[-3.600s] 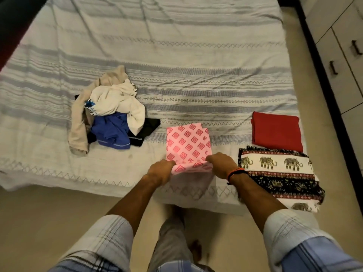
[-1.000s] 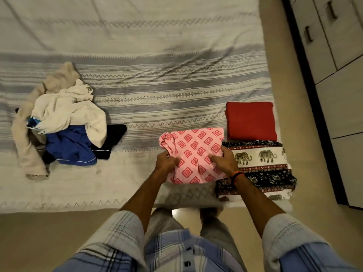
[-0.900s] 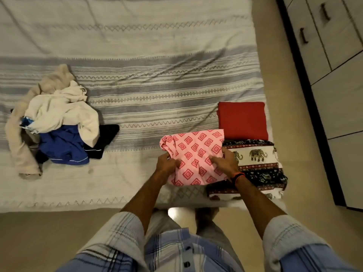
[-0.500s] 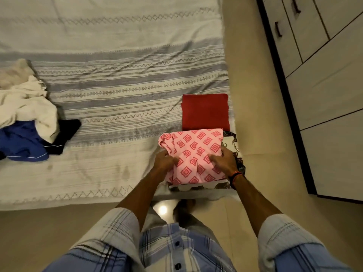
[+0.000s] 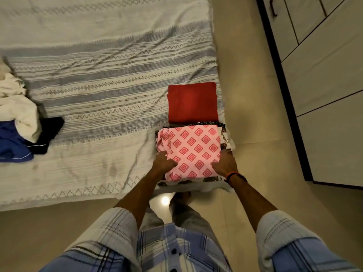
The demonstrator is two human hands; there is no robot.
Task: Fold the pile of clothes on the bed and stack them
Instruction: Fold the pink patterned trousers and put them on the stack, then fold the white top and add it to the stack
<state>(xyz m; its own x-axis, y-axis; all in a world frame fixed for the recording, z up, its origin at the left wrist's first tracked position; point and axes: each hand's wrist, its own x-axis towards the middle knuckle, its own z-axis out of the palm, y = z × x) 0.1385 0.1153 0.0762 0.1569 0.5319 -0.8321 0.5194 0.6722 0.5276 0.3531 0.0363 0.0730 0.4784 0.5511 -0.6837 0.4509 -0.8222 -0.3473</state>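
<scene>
A folded pink cloth with red diamonds (image 5: 194, 148) lies on top of the folded elephant-print cloth (image 5: 225, 137) at the bed's near right corner, covering most of it. My left hand (image 5: 164, 161) grips the pink cloth's near left edge. My right hand (image 5: 225, 163), with an orange band at the wrist, grips its near right edge. A folded red cloth (image 5: 193, 103) lies just behind this stack. The unfolded pile (image 5: 17, 122) of white, blue and black clothes sits at the far left, partly cut off.
The bed (image 5: 98, 75) has a striped grey and white cover. A strip of beige floor (image 5: 255, 114) runs along its right side, with white wardrobe doors (image 5: 324, 75) beyond. My legs stand at the bed's near edge.
Both hands carried the pink cloth to the right and set it down on the elephant-print cloth. The view swung right, pushing the unfolded pile to the left edge.
</scene>
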